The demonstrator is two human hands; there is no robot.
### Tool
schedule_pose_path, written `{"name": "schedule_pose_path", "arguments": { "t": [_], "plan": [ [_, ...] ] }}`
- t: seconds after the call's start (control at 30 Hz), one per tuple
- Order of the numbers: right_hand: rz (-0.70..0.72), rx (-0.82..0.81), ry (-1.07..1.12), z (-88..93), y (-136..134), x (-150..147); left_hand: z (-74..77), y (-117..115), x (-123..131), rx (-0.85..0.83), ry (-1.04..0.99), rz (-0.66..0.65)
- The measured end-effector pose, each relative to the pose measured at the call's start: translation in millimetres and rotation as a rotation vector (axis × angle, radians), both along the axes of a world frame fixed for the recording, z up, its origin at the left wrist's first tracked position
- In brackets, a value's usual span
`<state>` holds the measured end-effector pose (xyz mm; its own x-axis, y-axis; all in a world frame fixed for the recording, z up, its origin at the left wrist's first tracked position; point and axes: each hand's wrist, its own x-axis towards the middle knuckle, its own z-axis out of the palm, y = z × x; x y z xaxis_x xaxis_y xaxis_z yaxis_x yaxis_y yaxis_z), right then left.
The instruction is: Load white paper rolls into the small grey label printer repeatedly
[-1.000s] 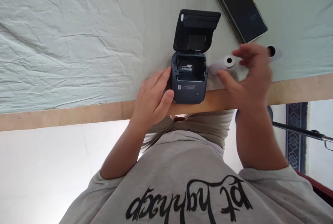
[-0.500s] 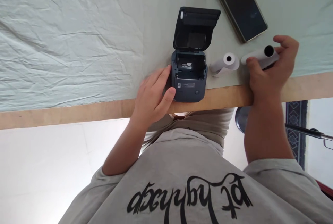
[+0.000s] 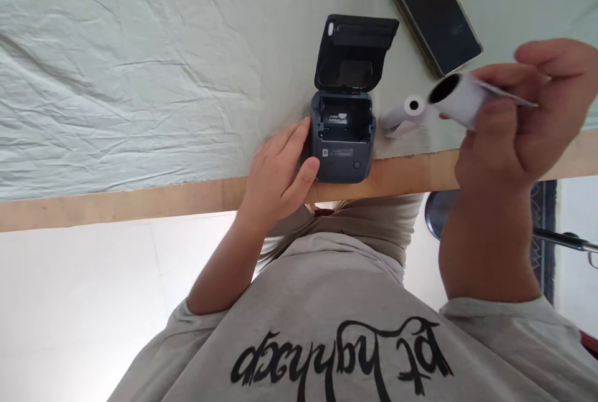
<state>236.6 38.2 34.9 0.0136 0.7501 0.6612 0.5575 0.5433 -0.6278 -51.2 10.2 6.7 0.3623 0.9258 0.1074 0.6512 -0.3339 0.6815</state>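
A small dark label printer (image 3: 346,162) stands at the table's front edge, its lid (image 3: 355,53) raised and its paper bay exposed. My left hand (image 3: 278,171) lies along the printer's left side, fingers stretched out and thumb apart, fingertips at its casing. Lifted off the table at the right, a white paper roll (image 3: 462,100) with a wide dark core is gripped in my right hand (image 3: 527,115). A loose flap of its paper sticks out toward my palm. Another paper roll (image 3: 402,116), with a narrow core, stands between the printer and my right hand.
Behind the rolls lies a phone (image 3: 439,19) in a case, screen up. Wrinkled pale green cloth (image 3: 140,78) covers the table, leaving a bare wooden strip (image 3: 187,193) along the front edge. Below at right are a dark round seat (image 3: 436,212) and a metal bar (image 3: 560,239).
My right hand has picked up the wide-core roll from the table and tipped it, so its core now faces left. The left hand stays beside the printer.
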Motion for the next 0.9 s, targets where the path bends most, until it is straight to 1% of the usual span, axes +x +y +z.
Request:
{"name": "schedule_pose_path", "arguments": {
  "t": [0.07,0.13,0.2,0.27,0.3,0.37,0.43,0.53,0.67,0.73,0.9],
  "plan": [
    [0.093,-0.073,-0.087,16.7,1,-24,0.0,0,0,0.003,-0.003,-0.006],
    [0.185,-0.180,-0.219,27.0,5,-43,-0.1,1,0,0.010,-0.003,-0.010],
    [0.248,-0.241,-0.342,30.9,10,-58,0.0,1,0,0.017,-0.005,-0.013],
    [0.244,-0.310,-0.419,30.7,13,-67,0.7,0,0,0.011,-0.007,-0.014],
    [0.217,-0.353,-0.439,29.9,14,-70,1.2,0,-1,0.005,-0.007,-0.015],
    [0.165,-0.419,-0.471,28.4,14,-73,2.1,-1,-1,-0.008,-0.009,-0.018],
    [0.155,-0.428,-0.501,27.9,15,-75,2.9,-1,-1,-0.013,-0.012,-0.022],
    [0.190,-0.440,-0.569,29.8,18,-73,3.1,0,-2,-0.013,-0.018,-0.026],
    [0.246,-0.510,-0.673,34.0,26,-70,2.3,0,-1,-0.013,-0.001,-0.030],
    [0.250,-0.529,-0.698,35.8,28,-69,2.1,0,-1,-0.011,0.020,-0.027],
    [0.156,-0.505,-0.709,36.0,28,-68,2.8,0,0,-0.003,0.058,-0.024]
  ]
}}
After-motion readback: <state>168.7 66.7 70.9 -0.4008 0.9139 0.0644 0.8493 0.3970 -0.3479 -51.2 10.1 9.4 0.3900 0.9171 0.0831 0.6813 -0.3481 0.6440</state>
